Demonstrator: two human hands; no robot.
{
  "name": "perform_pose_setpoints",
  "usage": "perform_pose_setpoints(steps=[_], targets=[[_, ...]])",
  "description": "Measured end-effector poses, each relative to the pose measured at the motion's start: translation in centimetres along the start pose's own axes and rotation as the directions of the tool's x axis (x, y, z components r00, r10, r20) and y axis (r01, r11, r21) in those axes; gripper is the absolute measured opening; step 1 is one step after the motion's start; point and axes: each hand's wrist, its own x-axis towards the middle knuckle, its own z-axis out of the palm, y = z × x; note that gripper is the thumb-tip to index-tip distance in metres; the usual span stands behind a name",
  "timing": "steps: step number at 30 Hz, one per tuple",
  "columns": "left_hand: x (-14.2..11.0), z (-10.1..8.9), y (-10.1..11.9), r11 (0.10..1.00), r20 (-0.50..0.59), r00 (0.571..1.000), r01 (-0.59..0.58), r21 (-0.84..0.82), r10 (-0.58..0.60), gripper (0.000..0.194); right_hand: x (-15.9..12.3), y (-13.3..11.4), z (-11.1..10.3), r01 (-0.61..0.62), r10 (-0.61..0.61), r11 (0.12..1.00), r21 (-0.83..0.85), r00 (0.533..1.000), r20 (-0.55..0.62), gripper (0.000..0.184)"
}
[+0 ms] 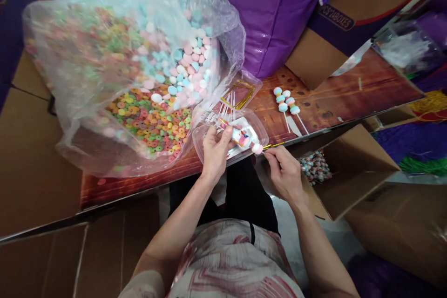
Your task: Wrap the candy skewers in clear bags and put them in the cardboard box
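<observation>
A wrapped marshmallow skewer (244,139) lies slantwise between my hands, in a clear bag with coloured print. My left hand (215,151) is closed on its upper end, thumb on top. My right hand (284,172) pinches the lower end, where a gold twist tie (274,145) crosses at the fingertips. Below the skewer is a clear plastic tub (260,125) with printed bags in it. White sticks (228,106) and more gold ties (246,95) lie just behind the tub. Two bare marshmallow skewers (282,102) rest on the table to the right.
A big clear bag (139,74) of ring candies and pastel marshmallows fills the left of the table (335,107). Behind stand a purple sack (268,14) and a carton (324,37). At the lower right, an open carton (356,174) holds many finished-looking wrapped pieces (316,167).
</observation>
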Motion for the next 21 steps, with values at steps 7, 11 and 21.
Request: perform_pose_setpoints(steps=[7,11,21], targets=[[0.0,0.2,0.2,0.997,0.019,0.998,0.061,-0.05,-0.06,0.055,-0.6,-0.4,0.1,-0.287,0.269,0.949,0.134,0.953,0.137,0.022],[0.0,0.1,-0.1,0.995,0.014,0.996,0.091,-0.027,-0.091,0.057,-0.2,-1.0,0.5,-0.403,0.368,0.876,0.264,0.914,0.172,0.026],[0.2,0.2,-0.3,0.996,-0.006,0.996,0.089,-0.021,-0.09,0.059,0.4,-1.2,1.1,-0.687,0.542,0.437,0.581,0.716,0.44,0.04]])
